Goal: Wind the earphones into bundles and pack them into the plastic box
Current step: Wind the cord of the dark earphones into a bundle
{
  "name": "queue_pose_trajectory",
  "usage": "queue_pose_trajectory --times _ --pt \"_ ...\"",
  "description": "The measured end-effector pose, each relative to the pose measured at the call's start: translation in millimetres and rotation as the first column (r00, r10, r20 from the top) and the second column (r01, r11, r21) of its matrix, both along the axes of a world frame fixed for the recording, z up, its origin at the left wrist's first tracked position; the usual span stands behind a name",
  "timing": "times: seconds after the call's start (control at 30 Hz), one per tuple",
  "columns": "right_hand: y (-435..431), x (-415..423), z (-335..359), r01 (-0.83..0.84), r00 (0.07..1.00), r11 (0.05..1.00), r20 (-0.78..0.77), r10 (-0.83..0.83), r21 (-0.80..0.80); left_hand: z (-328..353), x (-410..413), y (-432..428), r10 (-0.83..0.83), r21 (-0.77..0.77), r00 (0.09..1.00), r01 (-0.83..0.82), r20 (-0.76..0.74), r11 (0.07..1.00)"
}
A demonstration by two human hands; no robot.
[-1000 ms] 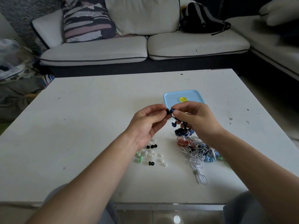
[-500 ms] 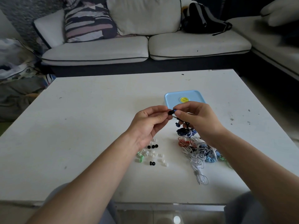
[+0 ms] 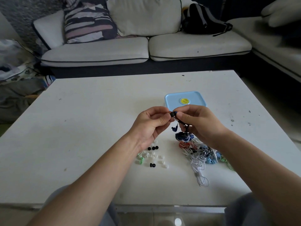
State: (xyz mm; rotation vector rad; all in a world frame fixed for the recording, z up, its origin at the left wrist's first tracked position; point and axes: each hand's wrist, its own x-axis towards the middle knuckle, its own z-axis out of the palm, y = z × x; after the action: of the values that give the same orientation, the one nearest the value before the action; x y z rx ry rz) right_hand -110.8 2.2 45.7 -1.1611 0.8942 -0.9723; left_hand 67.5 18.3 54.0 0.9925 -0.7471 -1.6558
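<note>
Both hands meet over the bench (image 3: 81, 128). The left hand (image 3: 149, 126) pinches a black ear tip (image 3: 171, 114) between thumb and forefinger. The right hand (image 3: 200, 123) pinches the blue earphone (image 3: 175, 113) against that tip, and its cord hangs to a wound part below. The plastic box (image 3: 172, 98), lid on, lies just beyond the right hand's knuckles. The earphone pile (image 3: 200, 152) lies under the right wrist and loose ear tips (image 3: 153, 156) under the left wrist. Bare bench spreads wide left of the left hand. The right edge is nearer and the far edge lies well beyond the box.
</note>
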Motion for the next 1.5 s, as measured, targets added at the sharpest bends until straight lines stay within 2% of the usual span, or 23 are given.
queue_pose_trajectory --times 0.1,0.47,0.7,0.87,1.0,1.23,1.5 --pt "1.7 1.8 0.6 0.028 1.0 1.0 -0.005 -0.028 -0.003 -1.0 -1.4 -0.1 0.009 0.0 1.0 -0.009 -0.012 1.0" --pt "3.0 6.9 1.3 0.098 0.971 0.973 -0.192 -0.14 -0.21 -2.2 -2.1 0.7 0.045 0.018 0.999 -0.045 -0.001 0.999" --pt "1.1 2.7 0.8 0.072 0.993 0.994 -0.088 -0.079 -0.077 -1.3 -2.6 -0.1 0.025 0.022 0.999 -0.024 -0.024 0.999" --pt "1.0 3.0 -1.3 0.088 0.99 0.991 -0.101 -0.098 -0.104 -2.6 -3.4 0.3 0.025 0.02 0.999 -0.025 -0.021 0.999" --pt "1.9 5.3 -2.0 0.087 0.981 0.978 -0.157 -0.117 -0.19 -3.5 -3.6 0.4 0.042 0.02 0.999 -0.042 -0.008 0.999" --pt "-0.3 -0.1 0.1 0.035 0.992 0.994 -0.119 -0.047 -0.104 -2.1 -2.2 0.7 0.011 0.02 1.0 -0.011 -0.022 1.0" --pt "-0.3 0.5 -0.7 0.058 0.973 0.976 -0.209 -0.102 -0.209 -3.9 -2.7 0.8 0.025 0.036 1.0 -0.025 -0.007 0.999"
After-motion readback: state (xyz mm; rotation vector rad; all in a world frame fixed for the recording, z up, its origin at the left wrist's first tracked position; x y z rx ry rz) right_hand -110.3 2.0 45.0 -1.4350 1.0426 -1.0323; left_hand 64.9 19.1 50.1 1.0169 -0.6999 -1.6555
